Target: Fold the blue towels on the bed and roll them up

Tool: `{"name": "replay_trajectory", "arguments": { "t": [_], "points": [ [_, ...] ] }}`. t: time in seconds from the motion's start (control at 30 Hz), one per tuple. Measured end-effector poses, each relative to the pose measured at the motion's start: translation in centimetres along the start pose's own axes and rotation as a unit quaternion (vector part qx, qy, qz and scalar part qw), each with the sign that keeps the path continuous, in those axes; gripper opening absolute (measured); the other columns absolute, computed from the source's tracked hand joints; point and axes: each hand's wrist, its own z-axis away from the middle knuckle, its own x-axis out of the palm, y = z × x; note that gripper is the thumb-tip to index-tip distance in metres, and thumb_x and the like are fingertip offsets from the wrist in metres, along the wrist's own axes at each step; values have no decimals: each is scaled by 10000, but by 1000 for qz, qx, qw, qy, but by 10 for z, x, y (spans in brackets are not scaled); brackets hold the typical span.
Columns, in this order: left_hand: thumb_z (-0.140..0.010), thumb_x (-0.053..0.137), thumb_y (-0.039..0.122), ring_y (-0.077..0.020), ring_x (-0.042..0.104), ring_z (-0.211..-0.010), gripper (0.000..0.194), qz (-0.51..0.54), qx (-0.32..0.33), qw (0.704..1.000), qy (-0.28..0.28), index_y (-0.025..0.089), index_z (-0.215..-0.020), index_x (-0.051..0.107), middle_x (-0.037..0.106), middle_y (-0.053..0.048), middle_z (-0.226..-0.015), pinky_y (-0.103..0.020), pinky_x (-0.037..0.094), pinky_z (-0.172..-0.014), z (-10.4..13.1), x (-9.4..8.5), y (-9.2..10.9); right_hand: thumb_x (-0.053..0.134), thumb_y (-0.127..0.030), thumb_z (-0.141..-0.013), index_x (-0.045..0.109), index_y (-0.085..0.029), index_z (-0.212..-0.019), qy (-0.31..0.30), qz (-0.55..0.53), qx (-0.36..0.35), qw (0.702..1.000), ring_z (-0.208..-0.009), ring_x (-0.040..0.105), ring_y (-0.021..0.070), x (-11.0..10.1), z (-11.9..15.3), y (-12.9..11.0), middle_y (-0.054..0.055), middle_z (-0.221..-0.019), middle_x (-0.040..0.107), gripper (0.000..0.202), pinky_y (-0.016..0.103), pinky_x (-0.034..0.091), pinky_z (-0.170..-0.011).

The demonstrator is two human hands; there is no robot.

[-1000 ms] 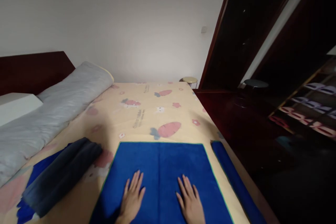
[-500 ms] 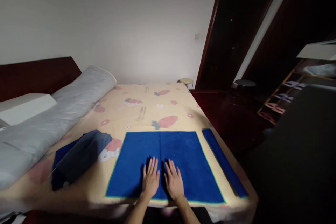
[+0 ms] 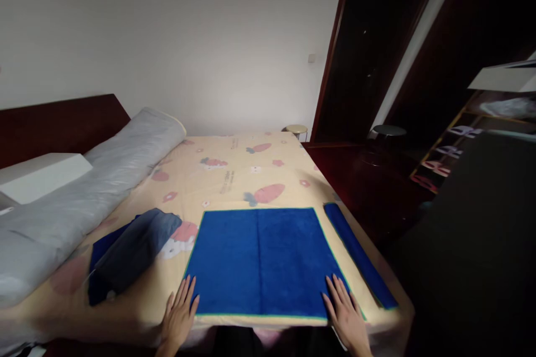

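Note:
A blue towel (image 3: 259, 262) with thin green edging lies spread flat on the bed, a crease running down its middle. My left hand (image 3: 179, 308) rests at its near left corner, fingers stretched out and slightly apart. At the near right corner, my right hand (image 3: 344, 307) lies with spread fingers over the cloth's edge. Neither hand grips anything. To the right is a rolled blue towel (image 3: 360, 255), apart from the flat one. Dark blue and grey-blue folded cloth (image 3: 134, 251) is heaped on the left.
The bed (image 3: 234, 178) has a yellow sheet with a carrot pattern. A long grey pillow (image 3: 109, 178) and a white box (image 3: 46, 175) are along its left side. Beyond the right edge stand a round stool (image 3: 389, 131) and a shoe rack (image 3: 452, 145).
Both hands have slid apart from the middle of the towel toward me, the left to its near left corner and the right to its near right corner. The view has shifted slightly.

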Motion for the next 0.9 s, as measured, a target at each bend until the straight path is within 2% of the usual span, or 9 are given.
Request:
{"name": "replay_trajectory", "arguments": {
  "t": [0.07, 0.13, 0.3, 0.4, 0.5, 0.63, 0.73, 0.83, 0.9],
  "points": [
    [-949, 274, 446, -229, 322, -1439, 586, 7, 16, 999, 36, 239, -1496, 303, 321, -45, -1563, -520, 178, -1181, -5, -3, 15, 208, -650, -929, 325, -211, -1497, 16, -1, 12, 1000, -1457, 256, 256, 1, -3, -23, 77, -1577, 293, 727, 512, 254, -1164],
    [-964, 278, 412, -226, 332, -1434, 573, 26, 65, 994, 79, 234, -1508, 256, 341, -48, -1557, -512, 194, -1180, -13, -10, 47, 233, -614, -948, 338, -216, -1491, 19, -14, -20, 1000, -1453, 268, 260, 4, -9, -63, 79, -1574, 292, 682, 513, 269, -1157],
    [-983, 274, 270, -172, 319, -1436, 578, 78, 203, 967, 134, 244, -1526, 77, 335, -15, -1569, -420, 280, -1162, -29, -23, 173, 257, -387, -1000, 330, -255, -1489, -45, -76, -161, 983, -1431, 317, 216, 20, -24, -186, 36, -1551, 324, 512, 449, 313, -1148],
    [-993, 288, 307, -167, 358, -1416, 576, 98, 235, 960, 121, 271, -1524, 67, 357, -7, -1559, -403, 329, -1134, -29, -18, 209, 286, -371, -993, 308, -273, -1494, -77, -88, -196, 974, -1425, 329, 223, 28, -28, -209, 24, -1549, 316, 511, 457, 325, -1142],
    [-1002, 284, 367, -179, 378, -1407, 550, 97, 209, 969, 91, 321, -1521, 111, 340, -2, -1564, -425, 339, -1124, -26, -8, 178, 308, -463, -987, 337, -274, -1484, -51, -65, -159, 984, -1417, 348, 240, 27, -23, -167, 30, -1546, 324, 532, 466, 326, -1139],
    [-978, 319, 452, -230, 402, -1395, 572, 63, 106, 987, 100, 320, -1515, 174, 370, -31, -1549, -496, 334, -1114, -12, 13, 75, 322, -555, -960, 337, -252, -1491, 40, -13, -64, 997, -1401, 376, 279, 15, -3, -52, 66, -1530, 374, 612, 512, 334, -1118],
    [-958, 340, 472, -240, 425, -1379, 613, 39, 82, 985, 145, 318, -1521, 155, 418, -34, -1526, -498, 327, -1115, 3, 23, 8, 364, -569, -947, 262, -260, -1519, 44, -11, -94, 995, -1407, 369, 254, 4, 14, 12, 43, -1538, 375, 658, 466, 335, -1129],
    [-949, 371, 449, -239, 438, -1369, 640, 32, 113, 975, 188, 322, -1531, 135, 452, -31, -1507, -489, 259, -1156, 6, 11, -9, 356, -585, -945, 290, -237, -1512, 68, -7, -66, 996, -1422, 339, 265, 0, 17, 13, 64, -1554, 345, 669, 482, 331, -1128],
    [-950, 386, 418, -232, 416, -1384, 653, 34, 136, 970, 199, 299, -1537, 127, 438, -34, -1517, -481, 203, -1182, -3, -7, 14, 333, -567, -957, 327, -221, -1498, 82, -12, -48, 995, -1436, 311, 269, 2, 6, -21, 79, -1562, 324, 642, 495, 323, -1128]
  ]
}}
